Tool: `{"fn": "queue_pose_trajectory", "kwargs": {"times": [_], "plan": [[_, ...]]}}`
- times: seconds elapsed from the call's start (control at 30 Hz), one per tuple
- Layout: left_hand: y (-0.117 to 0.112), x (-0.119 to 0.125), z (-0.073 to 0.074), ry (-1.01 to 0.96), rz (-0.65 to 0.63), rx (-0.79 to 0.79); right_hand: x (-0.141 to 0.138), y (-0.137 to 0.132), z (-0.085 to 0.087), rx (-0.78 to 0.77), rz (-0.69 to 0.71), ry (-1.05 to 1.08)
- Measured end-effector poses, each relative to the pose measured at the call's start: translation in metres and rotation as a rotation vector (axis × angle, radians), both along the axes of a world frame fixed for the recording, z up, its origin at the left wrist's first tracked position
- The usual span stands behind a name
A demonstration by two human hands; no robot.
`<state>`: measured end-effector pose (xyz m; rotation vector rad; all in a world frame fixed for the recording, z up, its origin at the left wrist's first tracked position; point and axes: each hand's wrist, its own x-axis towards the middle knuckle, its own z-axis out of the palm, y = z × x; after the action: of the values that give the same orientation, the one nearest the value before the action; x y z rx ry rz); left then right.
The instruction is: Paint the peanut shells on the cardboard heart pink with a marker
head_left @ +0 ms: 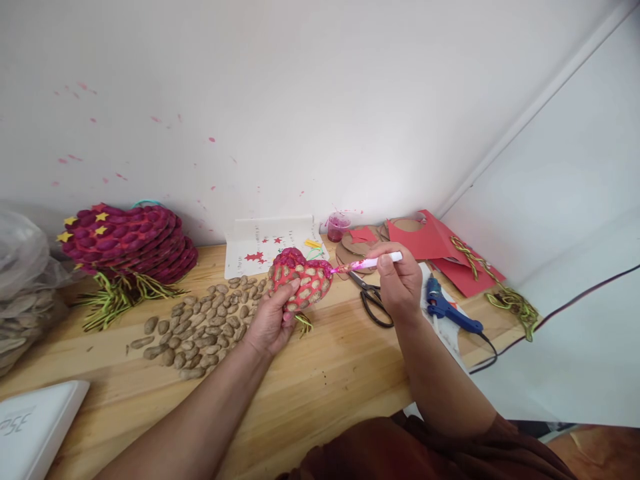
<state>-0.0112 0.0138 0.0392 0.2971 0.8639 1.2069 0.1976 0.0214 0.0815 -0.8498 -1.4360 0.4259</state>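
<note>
Two bare hands, both gripping. Left hand pinches a heart-shaped piece at its lower left: thumb flat across the front, other fingers curled underneath and behind, mostly hidden. Piece is held up over the table, tilted toward the camera. Right hand closes on a slim white stick, thumb and fingers around the smooth round handle; front end smeared magenta, tip at the heart's upper right lobe. Whether it ends in bristles, can't tell.

Heart: red backing, rough pitted peanut shells stuck on in a bumpy layer. Top edge wet-looking magenta, shells lower down bare tan. Small green-yellow tassel at the bottom, right of the left fingers.

Next out: loose peanuts scattered left of the left hand, ridged and oblong. Behind the heart, white paper sheet with red cutouts. Clear cup, magenta-stained, by the wall. Black-handled scissors just beside the right hand; blue plastic glue gun right of it.

Farther: stiff red card and stringy green yarn at right; stacked magenta knobbly hearts with yellow stars at left, crinkly clear bag beyond. Pale grained wooden table underneath.
</note>
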Motion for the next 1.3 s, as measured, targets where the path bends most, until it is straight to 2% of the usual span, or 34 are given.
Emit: {"fn": "queue_pose_trajectory", "kwargs": {"times": [0.2,0.4,0.57,0.73,0.9,1.1,1.3], "plan": [[0.0004,-0.0001,-0.0017,-0.006,0.004,-0.004,-0.0005,-0.0013,0.0017,0.013,-0.061,-0.026],[0.0,0.0006,0.0011,0.004,0.007,0.005,-0.0016,-0.0009,0.0033,-0.019,-0.04,-0.001],[-0.0004,0.0001,0.0,0.015,0.002,-0.001,-0.001,-0.0019,0.0023,0.024,-0.084,-0.037],[-0.0001,-0.0001,-0.0013,0.021,0.0,0.005,0.0003,-0.0016,0.0003,0.03,-0.039,-0.027],[0.0,-0.0001,-0.0003,0.018,0.007,0.011,0.0009,-0.0014,0.0,0.035,-0.069,-0.049],[-0.0002,0.0003,0.0,0.021,0.003,-0.006,0.0,-0.0021,0.0006,0.05,-0.031,-0.024],[0.0001,0.0,-0.0028,0.016,-0.012,0.006,0.0013,-0.0005,-0.0001,0.024,-0.101,-0.053]]}}
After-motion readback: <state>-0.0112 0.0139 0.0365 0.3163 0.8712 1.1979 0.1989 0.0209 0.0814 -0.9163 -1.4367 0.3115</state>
